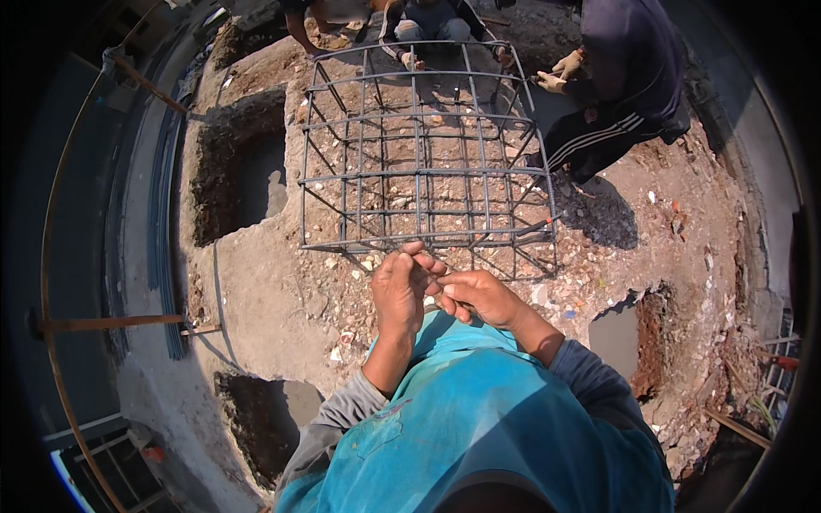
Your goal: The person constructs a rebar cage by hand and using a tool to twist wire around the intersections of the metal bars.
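Note:
My left hand (400, 289) and my right hand (486, 299) meet in front of my chest, just short of the near edge of a steel rebar cage (418, 175). The left fingers are curled, with thumb and fingertips together. My right thumb and forefinger pinch close beside them. Whatever lies between the fingers is too small to make out; it may be something thin. The cage is a box-shaped grid of crossing bars standing on rubble ground. A tool with a red and black handle (536, 228) rests at its near right corner.
Square pits (248, 184) open in the ground at the left, with others at lower left and right (617, 338). A person in dark clothes (629, 77) crouches at the cage's right; others are at its far side. Long bars (162, 231) lie at left near a wooden pole (111, 324).

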Demonstrator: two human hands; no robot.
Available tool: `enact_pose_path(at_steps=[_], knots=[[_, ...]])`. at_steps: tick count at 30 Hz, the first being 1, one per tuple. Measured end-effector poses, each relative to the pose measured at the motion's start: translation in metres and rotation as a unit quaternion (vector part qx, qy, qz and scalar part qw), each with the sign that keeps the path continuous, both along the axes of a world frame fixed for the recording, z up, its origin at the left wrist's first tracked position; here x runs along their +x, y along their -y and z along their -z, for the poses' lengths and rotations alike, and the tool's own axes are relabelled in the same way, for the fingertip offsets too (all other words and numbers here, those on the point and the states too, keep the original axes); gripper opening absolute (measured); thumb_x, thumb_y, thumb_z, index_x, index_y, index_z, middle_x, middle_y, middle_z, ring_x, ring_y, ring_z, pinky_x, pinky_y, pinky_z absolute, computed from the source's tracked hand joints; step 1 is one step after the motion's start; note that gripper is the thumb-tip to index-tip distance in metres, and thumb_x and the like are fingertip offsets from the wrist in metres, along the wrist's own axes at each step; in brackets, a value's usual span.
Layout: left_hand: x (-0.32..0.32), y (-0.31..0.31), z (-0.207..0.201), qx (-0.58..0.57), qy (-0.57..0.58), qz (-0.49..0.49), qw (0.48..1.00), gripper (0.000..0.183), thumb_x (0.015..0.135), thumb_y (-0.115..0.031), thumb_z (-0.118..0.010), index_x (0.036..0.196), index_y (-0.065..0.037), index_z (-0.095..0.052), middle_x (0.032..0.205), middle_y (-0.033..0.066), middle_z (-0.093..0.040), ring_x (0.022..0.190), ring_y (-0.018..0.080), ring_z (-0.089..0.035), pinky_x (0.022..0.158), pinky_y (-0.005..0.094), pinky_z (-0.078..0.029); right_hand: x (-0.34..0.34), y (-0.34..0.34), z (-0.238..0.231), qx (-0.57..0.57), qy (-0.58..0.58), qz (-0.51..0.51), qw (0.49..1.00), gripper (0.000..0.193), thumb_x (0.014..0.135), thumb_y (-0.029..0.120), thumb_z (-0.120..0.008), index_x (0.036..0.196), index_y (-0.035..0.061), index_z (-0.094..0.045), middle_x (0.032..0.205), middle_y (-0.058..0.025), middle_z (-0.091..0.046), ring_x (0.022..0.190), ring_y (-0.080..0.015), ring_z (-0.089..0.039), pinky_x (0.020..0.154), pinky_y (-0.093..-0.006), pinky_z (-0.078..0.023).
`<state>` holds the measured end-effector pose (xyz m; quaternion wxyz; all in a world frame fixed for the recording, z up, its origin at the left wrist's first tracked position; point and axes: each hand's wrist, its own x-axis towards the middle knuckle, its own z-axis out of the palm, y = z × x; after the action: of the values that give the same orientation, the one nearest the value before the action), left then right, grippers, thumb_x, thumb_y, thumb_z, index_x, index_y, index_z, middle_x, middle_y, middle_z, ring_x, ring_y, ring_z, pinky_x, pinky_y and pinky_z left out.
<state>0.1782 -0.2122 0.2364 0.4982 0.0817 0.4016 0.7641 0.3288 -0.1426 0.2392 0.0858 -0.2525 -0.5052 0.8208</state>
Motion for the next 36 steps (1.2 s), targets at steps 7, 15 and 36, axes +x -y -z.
enact_pose_path(at_steps=[7,15,36], knots=[[-0.046,-0.019,-0.017,0.038,0.067,-0.144,0.987,0.016,0.097,-0.019,-0.051,0.097,-0.004,-0.055,0.06,-0.0046,-0.034,0.047,0.0048,-0.03,0.039,0.0202,-0.025,-0.002,0.018,-0.009,0.512,0.062,-0.02,0.857,0.017,0.096,0.016,-0.047,0.099,-0.0002,-0.053,0.073,-0.0169,-0.057,0.068,-0.0365,-0.06,0.063,-0.0476,-0.046],[-0.133,-0.03,-0.03,0.056,0.087,-0.276,0.956,0.017,0.098,-0.016,-0.044,0.108,-0.002,-0.049,0.056,-0.0044,-0.031,0.042,0.0061,-0.027,0.032,0.0217,-0.025,0.027,0.007,-0.026,0.629,0.155,-0.016,0.761,0.014,0.089,0.012,-0.051,0.099,0.002,-0.051,0.089,-0.0154,-0.056,0.079,-0.0369,-0.06,0.066,-0.0493,-0.048],[-0.193,-0.054,0.02,-0.02,0.154,-0.238,0.959,0.019,0.096,-0.015,-0.045,0.111,-0.004,-0.051,0.056,-0.0043,-0.027,0.041,0.0089,-0.024,0.032,0.0241,-0.024,0.048,0.044,-0.056,0.424,0.077,0.009,0.903,0.021,0.096,0.023,-0.052,0.096,0.0031,-0.059,0.08,-0.0208,-0.062,0.073,-0.04,-0.061,0.063,-0.0481,-0.047]])
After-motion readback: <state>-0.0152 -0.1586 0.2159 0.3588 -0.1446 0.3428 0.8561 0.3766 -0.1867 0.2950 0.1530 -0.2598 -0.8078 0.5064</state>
